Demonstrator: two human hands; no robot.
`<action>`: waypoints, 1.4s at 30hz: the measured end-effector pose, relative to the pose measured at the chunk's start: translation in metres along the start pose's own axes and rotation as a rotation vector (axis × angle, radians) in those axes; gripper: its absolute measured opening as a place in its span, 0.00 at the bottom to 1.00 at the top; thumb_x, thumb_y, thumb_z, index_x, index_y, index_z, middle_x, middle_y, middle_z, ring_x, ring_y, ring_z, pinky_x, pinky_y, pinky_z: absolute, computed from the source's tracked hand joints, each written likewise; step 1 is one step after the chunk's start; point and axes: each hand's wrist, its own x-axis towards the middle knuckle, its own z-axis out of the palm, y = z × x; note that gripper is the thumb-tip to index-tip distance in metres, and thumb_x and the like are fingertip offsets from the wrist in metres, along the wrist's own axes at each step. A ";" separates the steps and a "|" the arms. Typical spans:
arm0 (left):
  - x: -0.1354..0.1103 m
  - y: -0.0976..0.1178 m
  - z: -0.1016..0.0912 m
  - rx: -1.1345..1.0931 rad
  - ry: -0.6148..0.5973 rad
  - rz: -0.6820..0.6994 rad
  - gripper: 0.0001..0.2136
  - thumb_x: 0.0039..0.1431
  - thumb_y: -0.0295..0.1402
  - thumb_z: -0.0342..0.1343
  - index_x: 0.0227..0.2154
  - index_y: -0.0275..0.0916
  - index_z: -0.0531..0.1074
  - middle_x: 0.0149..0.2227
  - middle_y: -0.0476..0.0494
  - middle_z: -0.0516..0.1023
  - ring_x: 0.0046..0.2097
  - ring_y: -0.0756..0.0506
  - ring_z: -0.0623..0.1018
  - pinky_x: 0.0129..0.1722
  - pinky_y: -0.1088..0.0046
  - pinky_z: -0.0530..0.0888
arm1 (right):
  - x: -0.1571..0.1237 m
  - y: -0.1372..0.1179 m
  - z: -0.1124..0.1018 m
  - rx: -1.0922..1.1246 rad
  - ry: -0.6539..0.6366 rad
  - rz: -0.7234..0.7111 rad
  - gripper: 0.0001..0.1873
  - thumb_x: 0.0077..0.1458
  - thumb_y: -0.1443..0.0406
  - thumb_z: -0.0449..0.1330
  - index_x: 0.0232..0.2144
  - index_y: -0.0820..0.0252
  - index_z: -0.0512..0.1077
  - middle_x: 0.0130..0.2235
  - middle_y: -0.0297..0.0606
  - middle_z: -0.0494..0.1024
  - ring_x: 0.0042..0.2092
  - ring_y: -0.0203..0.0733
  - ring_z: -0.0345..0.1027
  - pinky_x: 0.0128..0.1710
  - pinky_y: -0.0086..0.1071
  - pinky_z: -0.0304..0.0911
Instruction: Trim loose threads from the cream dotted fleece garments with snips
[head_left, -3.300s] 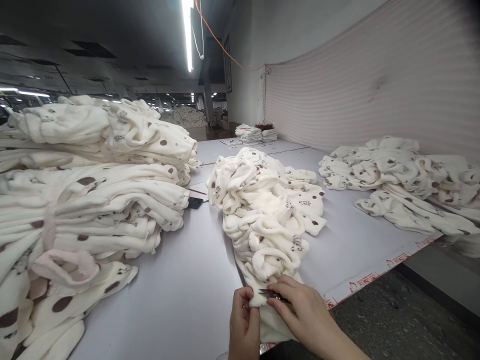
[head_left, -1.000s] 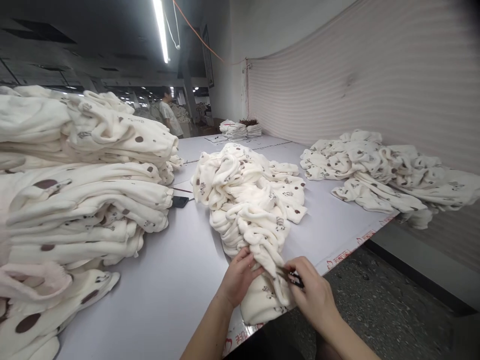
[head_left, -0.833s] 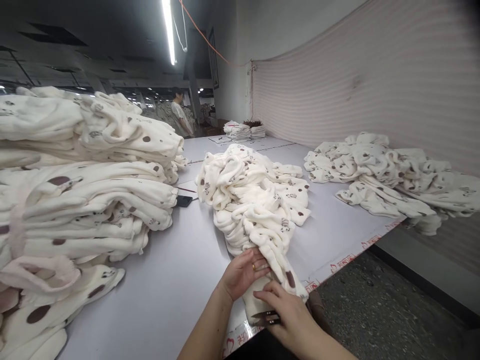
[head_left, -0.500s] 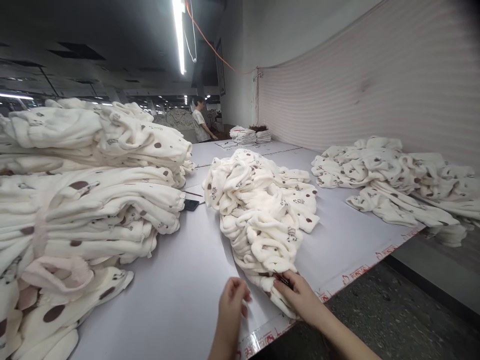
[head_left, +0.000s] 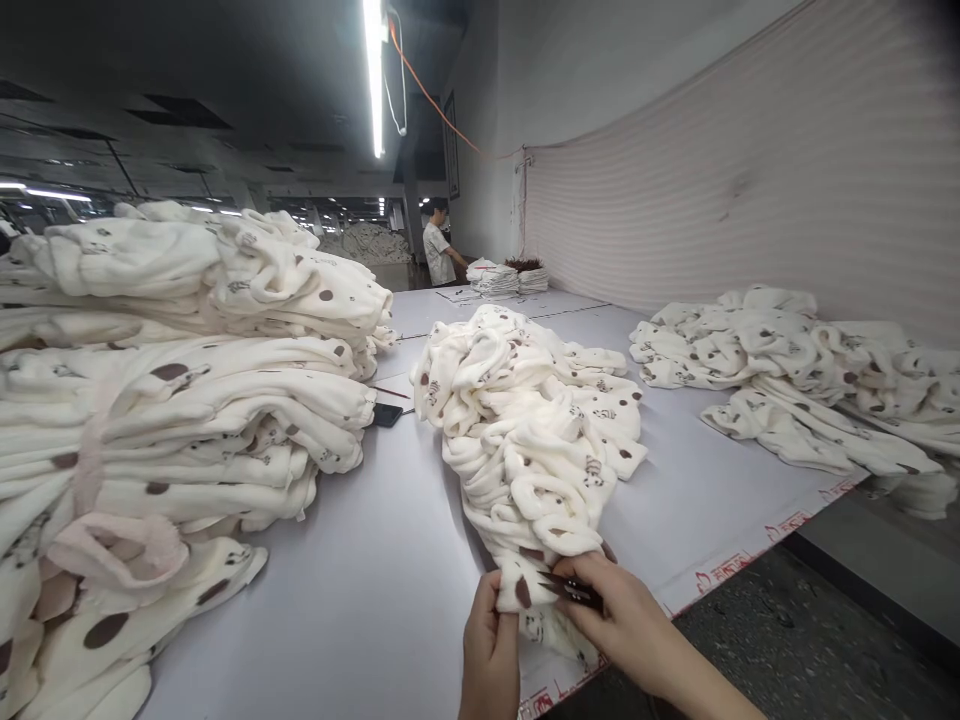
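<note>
- Pinching a corner of white spotted fleece (head_left: 517,592) at the near tabletop (head_left: 360,600) edge, the left hand (head_left: 491,655) has its fingers closed on the cloth.
- Just beside it, the right hand (head_left: 626,625) has fingers closed around small dark snips (head_left: 574,590), whose blades lie against the same corner.
- That corner sits at the near end of a loose heap of fleece pieces (head_left: 532,430) running up the middle of the tabletop.
- Left of the heap stands a tall folded stack (head_left: 187,390); a dark phone (head_left: 388,413) lies between them.
- To the right, well apart, another loose heap (head_left: 787,370) lies by a pale striped curtain (head_left: 750,180).
- Farthest off, a person (head_left: 436,250) stands near small folded stacks (head_left: 499,278).
</note>
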 end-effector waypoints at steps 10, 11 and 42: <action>0.003 -0.002 -0.003 -0.137 0.034 0.002 0.15 0.50 0.37 0.62 0.42 0.44 0.72 0.44 0.44 0.77 0.45 0.41 0.74 0.46 0.70 0.66 | 0.005 -0.018 0.007 -0.209 0.087 -0.062 0.14 0.54 0.64 0.54 0.44 0.51 0.69 0.41 0.37 0.75 0.41 0.46 0.69 0.36 0.33 0.62; 0.003 -0.001 -0.004 -0.119 0.014 -0.002 0.15 0.50 0.37 0.62 0.43 0.44 0.72 0.45 0.44 0.77 0.47 0.41 0.73 0.47 0.70 0.66 | 0.006 -0.015 0.009 -0.235 0.108 -0.069 0.14 0.53 0.67 0.54 0.43 0.52 0.69 0.39 0.36 0.75 0.40 0.45 0.69 0.35 0.32 0.61; 0.031 0.023 -0.013 -0.817 -0.481 -0.503 0.20 0.60 0.38 0.46 0.51 0.34 0.70 0.45 0.37 0.78 0.52 0.37 0.73 0.55 0.59 0.62 | 0.025 -0.018 -0.002 -0.120 0.186 0.005 0.10 0.54 0.58 0.57 0.37 0.55 0.69 0.37 0.35 0.76 0.37 0.43 0.69 0.33 0.30 0.59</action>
